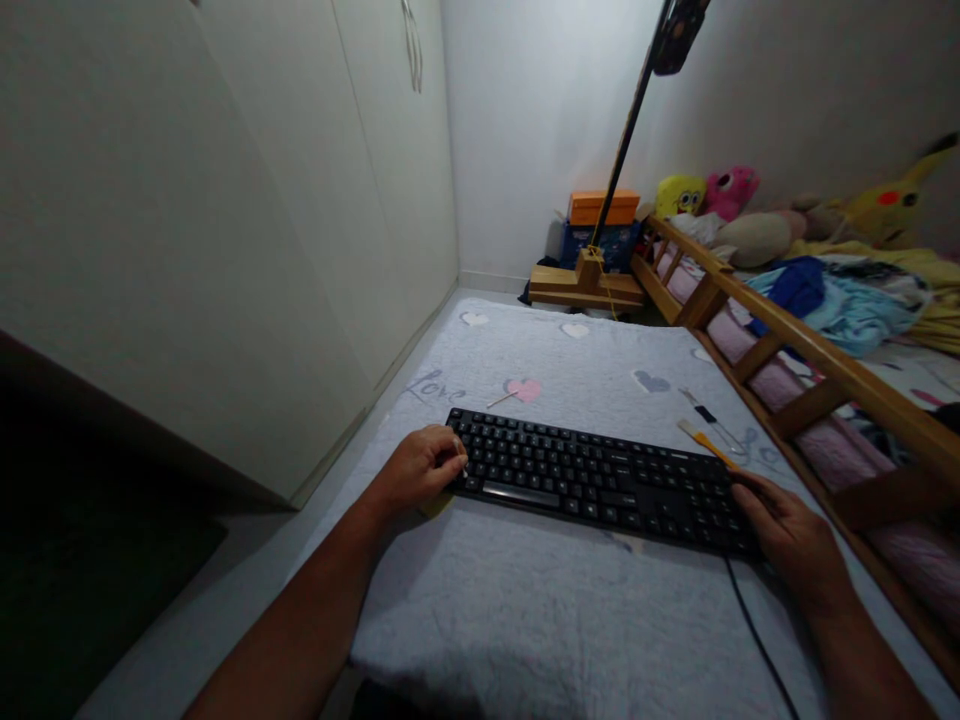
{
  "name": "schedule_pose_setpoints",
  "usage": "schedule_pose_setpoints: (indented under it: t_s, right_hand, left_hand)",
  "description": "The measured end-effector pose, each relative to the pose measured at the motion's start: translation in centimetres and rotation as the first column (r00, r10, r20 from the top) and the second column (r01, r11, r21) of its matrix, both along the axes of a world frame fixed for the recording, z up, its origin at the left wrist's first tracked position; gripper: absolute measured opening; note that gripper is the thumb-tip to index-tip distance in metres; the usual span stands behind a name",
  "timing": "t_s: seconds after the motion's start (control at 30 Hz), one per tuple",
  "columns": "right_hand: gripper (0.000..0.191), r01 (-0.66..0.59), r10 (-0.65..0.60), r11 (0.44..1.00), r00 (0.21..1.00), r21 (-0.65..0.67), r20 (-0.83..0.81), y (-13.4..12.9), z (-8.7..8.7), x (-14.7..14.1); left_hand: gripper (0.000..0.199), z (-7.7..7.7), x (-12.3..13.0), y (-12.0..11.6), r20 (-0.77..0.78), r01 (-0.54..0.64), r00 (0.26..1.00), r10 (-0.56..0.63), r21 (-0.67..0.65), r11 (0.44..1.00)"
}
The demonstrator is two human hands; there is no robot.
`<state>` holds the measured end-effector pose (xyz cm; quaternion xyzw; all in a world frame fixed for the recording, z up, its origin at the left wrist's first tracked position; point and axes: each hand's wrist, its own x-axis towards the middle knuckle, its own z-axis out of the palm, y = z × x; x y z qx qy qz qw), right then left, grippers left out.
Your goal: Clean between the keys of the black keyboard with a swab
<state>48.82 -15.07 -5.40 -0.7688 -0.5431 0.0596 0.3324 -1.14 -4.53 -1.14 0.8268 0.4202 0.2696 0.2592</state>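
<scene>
A black keyboard (555, 465) lies slantwise on the pale blue cloth. My left hand (424, 467) is at its left end, fingers pinched together around something small and whitish that I cannot make out. At the right end, my right hand (787, 525) grips the keyboard's edge with its fingers partly hidden. A brush with an orange handle (705, 440) lies by the keyboard's upper right, its far end near my right hand. Behind the keyboard a cotton swab (502, 399) rests on the cloth. Something yellowish (436, 504) shows under my left hand.
A thin tool with a black grip (705, 412) lies beyond the brush. The cloth-covered surface (525, 620) carries the keyboard's cable (757, 640). White cabinets (300, 200) stand left, a wooden bed rail (825, 370) right. A stand on a wooden base (585, 285) is behind.
</scene>
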Motion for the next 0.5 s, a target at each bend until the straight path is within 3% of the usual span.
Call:
schedule_pose_setpoints:
  t_s: [0.5]
  right_hand:
    - [0.052, 0.004, -0.004, 1.000, 1.000, 0.016, -0.004, -0.04, 0.34, -0.65]
  left_hand:
    - [0.021, 0.39, 0.60, -0.40, 0.009, 0.010, 1.000, -0.010, 0.003, 1.000]
